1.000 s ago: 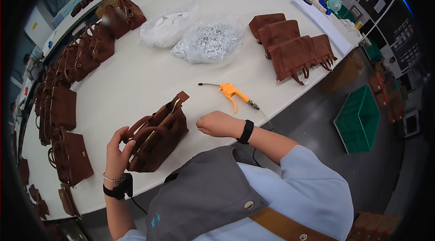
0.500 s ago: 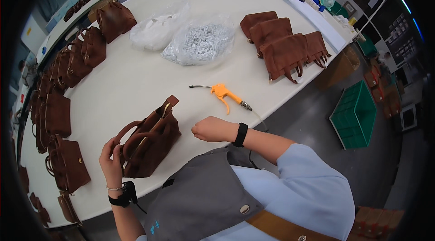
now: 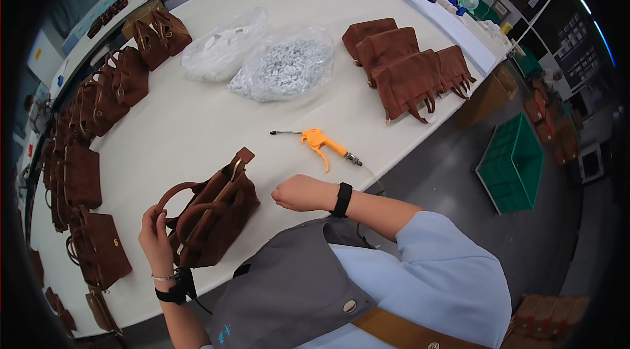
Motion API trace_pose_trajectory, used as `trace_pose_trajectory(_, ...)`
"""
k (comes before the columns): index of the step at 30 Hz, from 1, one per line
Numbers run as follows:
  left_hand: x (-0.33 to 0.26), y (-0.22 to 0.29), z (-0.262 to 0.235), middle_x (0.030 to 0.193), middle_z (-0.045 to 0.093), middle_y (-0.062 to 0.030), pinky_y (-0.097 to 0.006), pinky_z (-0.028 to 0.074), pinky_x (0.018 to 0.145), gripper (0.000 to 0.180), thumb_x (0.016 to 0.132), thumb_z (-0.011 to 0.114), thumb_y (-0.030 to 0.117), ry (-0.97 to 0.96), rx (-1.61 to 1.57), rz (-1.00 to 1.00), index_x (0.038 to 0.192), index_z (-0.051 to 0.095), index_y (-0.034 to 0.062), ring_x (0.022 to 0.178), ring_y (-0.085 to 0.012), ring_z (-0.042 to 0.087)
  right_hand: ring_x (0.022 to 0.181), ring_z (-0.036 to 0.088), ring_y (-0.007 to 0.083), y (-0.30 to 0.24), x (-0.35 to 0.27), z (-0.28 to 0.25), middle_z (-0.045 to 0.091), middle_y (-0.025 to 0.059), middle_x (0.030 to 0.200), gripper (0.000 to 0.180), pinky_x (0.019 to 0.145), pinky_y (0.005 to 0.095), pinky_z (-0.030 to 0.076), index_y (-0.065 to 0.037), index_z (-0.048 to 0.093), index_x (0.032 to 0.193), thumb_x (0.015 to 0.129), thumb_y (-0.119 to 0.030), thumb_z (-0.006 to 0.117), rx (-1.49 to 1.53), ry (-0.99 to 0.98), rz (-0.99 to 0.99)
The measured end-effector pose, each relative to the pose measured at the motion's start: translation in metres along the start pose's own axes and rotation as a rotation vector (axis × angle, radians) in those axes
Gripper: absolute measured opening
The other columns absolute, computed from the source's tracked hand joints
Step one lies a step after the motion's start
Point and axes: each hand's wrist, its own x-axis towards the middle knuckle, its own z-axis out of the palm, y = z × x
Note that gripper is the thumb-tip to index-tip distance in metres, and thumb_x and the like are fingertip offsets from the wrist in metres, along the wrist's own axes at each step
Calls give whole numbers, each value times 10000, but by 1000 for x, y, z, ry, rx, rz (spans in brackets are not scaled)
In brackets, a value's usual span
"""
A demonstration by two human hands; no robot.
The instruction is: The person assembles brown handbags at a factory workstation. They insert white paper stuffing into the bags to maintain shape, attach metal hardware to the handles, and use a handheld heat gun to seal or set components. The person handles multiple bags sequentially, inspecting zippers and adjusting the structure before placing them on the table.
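Observation:
A brown handbag (image 3: 220, 221) with two looped handles and a zip along its top stands at the near edge of the table, slightly tilted. At its left end, my left hand (image 3: 155, 237) has its fingers closed around the lower part of a handle. My right hand (image 3: 303, 193) is a loose fist just right of the bag, apart from it; the inside of the fist is hidden. Beyond that fist lies an orange air blow gun (image 3: 323, 143) with a thin dark nozzle and a hose running off the table edge.
More brown handbags (image 3: 82, 175) line the left side of the white table (image 3: 216, 112). Several brown bag pieces (image 3: 408, 80) lie at the far right. Clear plastic bags (image 3: 285, 66) with small white pieces sit in the middle. A green crate (image 3: 508, 165) stands on the floor.
The view has shifted slightly. Both hands, the handbag and the blow gun keep nearly the same places relative to one another.

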Motion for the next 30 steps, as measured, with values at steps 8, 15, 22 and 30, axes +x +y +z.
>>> trace_pose_trajectory(8, -3, -3, -10, 977, 693, -95, -298, 520, 820, 205, 994, 565, 63, -109, -5, -34, 1175, 596, -30, 889, -167, 657, 890, 627, 314, -21, 27, -37, 632, 127, 922, 277, 789, 417, 517, -37, 597, 967, 906, -300, 660, 102, 287, -70)
trace_pose_trajectory(15, -21, -20, -4, 1130, 666, -118, -303, 511, 869, 247, 989, 560, 44, 1, -125, -33, 1227, 552, -23, 968, -184, 647, 1176, 527, 345, -45, 57, -33, 525, 179, 1284, 653, 1013, 417, 447, -19, 527, 1286, 783, -330, 804, 183, 464, -334)
trace_pose_trajectory(22, -30, -16, -7, 1312, 571, -154, -369, 491, 952, 255, 934, 574, -6, -165, 56, 138, 1188, 589, -10, 1134, -265, 602, 1261, 488, 369, -48, 64, -15, 506, 197, 1357, 823, 1070, 438, 413, -9, 437, 1393, 750, -345, 824, 260, 342, -303)
trace_pose_trajectory(30, -26, -4, -6, 1424, 458, -196, -397, 451, 1060, 521, 800, 695, -32, -206, 122, 135, 1296, 537, -7, 1298, -369, 489, 1135, 536, 344, -54, 69, -18, 586, 144, 1207, 756, 1001, 437, 428, -18, 498, 1341, 719, -285, 836, 248, 337, -307)
